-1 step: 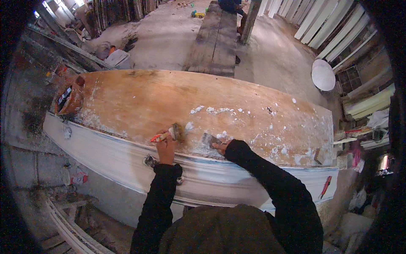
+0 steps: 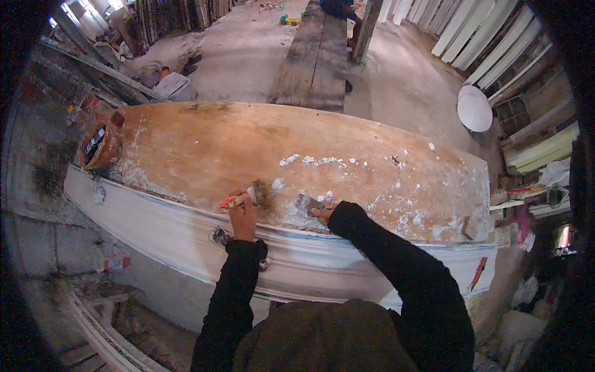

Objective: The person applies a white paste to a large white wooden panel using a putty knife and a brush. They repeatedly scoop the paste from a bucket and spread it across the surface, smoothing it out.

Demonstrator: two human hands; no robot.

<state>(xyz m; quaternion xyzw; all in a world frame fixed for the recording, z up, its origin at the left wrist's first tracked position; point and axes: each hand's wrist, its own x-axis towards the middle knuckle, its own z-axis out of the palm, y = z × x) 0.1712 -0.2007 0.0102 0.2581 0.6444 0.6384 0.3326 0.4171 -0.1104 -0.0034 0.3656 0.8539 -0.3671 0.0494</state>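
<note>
Left hand [image 2: 242,217] closed around a brush [image 2: 246,197] with a red handle, bristles resting on the worktop [image 2: 204,142] near its front edge. Right hand [image 2: 322,214] just beside it, grip pinching a flat scraper [image 2: 308,203]; blade lies on the worktop in a patch of white plaster [image 2: 294,214]. Brush and scraper are near each other but apart, a small white lump between them. Worktop is a long brownish board, streaked white, with scattered white crumbs [image 2: 316,160] behind the hands and more smears toward the right end. Along its front edge runs a white moulding [image 2: 167,232], curved in profile, both forearms in dark sleeves crossing over it. A rusty can [image 2: 102,146] sits at the left end of the worktop. A red-handled tool [image 2: 478,273] lies against the moulding at the right end. Beyond the worktop, a plank bench [image 2: 316,56] on a dusty floor, white strips [image 2: 477,37] leaning at upper right, and a round white disc [image 2: 474,111].
</note>
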